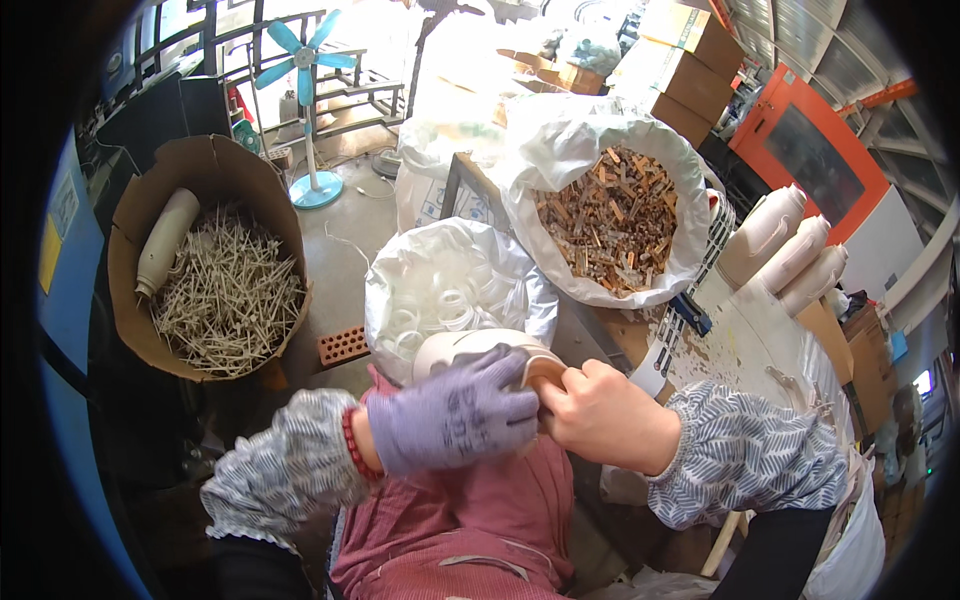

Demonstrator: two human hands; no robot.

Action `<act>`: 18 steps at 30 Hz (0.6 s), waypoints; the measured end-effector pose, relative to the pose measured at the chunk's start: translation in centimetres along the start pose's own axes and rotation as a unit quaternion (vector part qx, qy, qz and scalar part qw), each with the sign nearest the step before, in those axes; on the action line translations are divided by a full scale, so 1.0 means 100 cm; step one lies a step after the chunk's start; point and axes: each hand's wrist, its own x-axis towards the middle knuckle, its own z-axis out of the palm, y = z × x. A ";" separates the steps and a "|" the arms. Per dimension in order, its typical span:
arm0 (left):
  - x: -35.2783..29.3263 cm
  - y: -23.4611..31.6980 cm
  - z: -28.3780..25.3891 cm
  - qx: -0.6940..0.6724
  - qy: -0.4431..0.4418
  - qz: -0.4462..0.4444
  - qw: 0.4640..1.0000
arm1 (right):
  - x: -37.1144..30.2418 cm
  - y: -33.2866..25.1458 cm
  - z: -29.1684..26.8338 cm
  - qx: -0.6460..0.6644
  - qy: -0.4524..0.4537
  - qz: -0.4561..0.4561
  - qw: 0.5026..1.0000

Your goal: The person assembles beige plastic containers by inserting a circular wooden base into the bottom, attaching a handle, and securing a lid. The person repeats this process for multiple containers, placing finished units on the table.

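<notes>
Across my lap, just in front of the bag of white rings, lies a hollow cream plastic shell, its open end turned to the right. My left hand, in a purple-grey glove, is wrapped over the shell from above, near the open end. My bare right hand is closed at the rim of that opening, fingers curled against its edge. Whether a small tool sits in the right fingers is hidden. Beyond the shell, a white bag holds many translucent white rings.
On the worktable at right stand several similar cream shells and a dark blue tool. A white sack holds brown scraps. At left, a cardboard drum contains thin sticks; a brick and a fan are nearby.
</notes>
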 end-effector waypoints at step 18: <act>-0.065 -0.007 -0.054 -0.111 0.365 -0.380 0.843 | -0.062 0.137 0.192 0.273 0.171 0.529 0.785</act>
